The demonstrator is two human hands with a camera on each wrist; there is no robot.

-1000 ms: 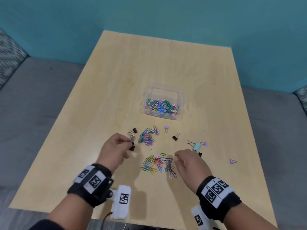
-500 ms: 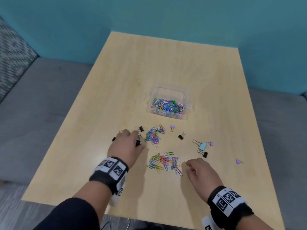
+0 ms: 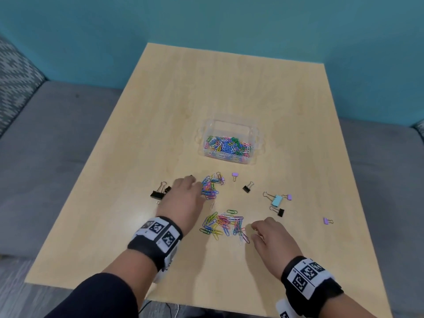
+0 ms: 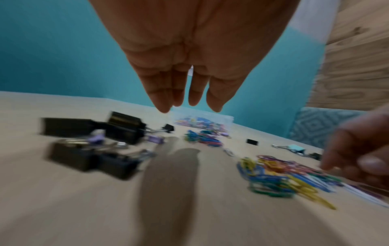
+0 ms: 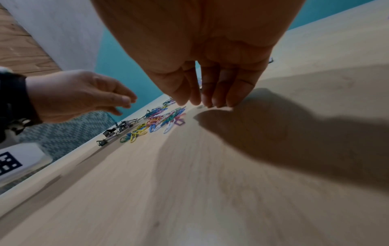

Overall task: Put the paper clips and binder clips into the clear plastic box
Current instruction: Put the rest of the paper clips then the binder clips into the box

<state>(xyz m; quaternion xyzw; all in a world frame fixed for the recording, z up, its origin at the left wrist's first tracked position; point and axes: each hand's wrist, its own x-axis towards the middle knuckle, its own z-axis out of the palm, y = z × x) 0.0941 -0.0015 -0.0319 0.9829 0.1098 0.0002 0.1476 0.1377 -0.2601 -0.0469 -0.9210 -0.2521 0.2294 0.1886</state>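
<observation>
The clear plastic box point(image 3: 258, 143) stands mid-table with several coloured paper clips in it. Two loose paper clip piles lie nearer me, the far pile point(image 3: 210, 187) and the near pile point(image 3: 223, 224). My left hand point(image 3: 190, 182) hovers flat between the far pile and a cluster of black binder clips point(image 3: 158, 193); its fingers point(image 4: 164, 99) are straight and hold nothing. My right hand point(image 3: 257, 230) hangs just right of the near pile with loosely curled, empty fingers point(image 5: 219, 98). A light-blue binder clip point(image 3: 276, 200), black ones point(image 3: 247, 188) and purple ones point(image 3: 234, 175) are scattered to the right.
The wooden table point(image 3: 229, 88) sits against a teal wall, with grey seating point(image 3: 46, 145) on both sides and a patterned cushion point(image 3: 13, 74) at left. A lone purple binder clip point(image 3: 327, 221) lies near the right edge.
My left hand pinched a black binder clip a second ago; now it is flat and empty, and the black clips lie on the table beside it. The right hand pulled back slightly.
</observation>
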